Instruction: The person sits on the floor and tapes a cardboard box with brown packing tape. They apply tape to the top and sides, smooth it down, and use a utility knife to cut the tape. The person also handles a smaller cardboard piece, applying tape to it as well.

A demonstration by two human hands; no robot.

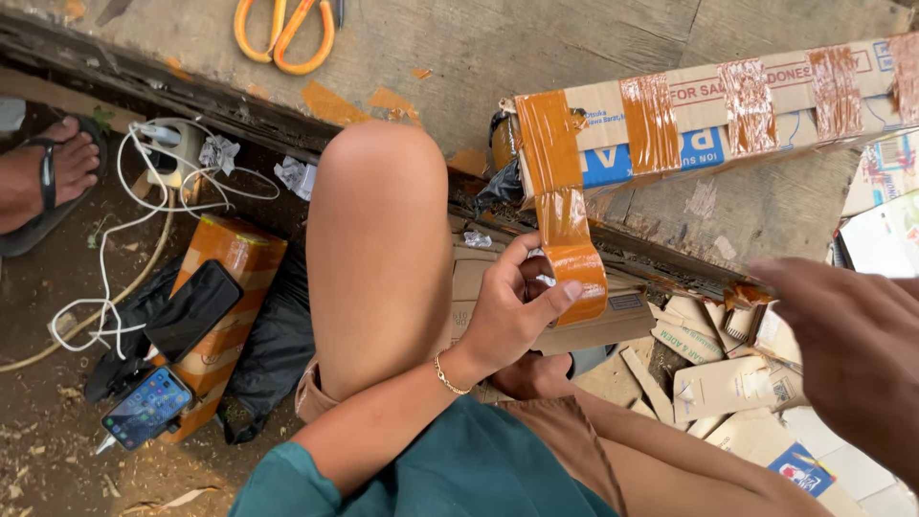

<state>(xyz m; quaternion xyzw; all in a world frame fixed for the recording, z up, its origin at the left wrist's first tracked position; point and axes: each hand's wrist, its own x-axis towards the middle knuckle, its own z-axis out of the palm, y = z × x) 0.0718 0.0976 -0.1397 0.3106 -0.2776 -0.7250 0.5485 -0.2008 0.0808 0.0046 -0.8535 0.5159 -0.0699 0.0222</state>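
Below the box (708,115), my left hand (512,311) is curled round the tape roll (574,282), keeping the strip taut up to the box's end at 12 o'clock. At 3 o'clock my right hand (847,345) hovers, blurred, fingers loosely spread, holding nothing I can make out.

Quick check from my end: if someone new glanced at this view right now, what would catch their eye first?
Probably the roll of brown tape in the left hand at centre, its strip running up to the end of the taped cardboard box on the wooden platform. The right hand hangs blurred at the right edge; orange scissors lie top left.
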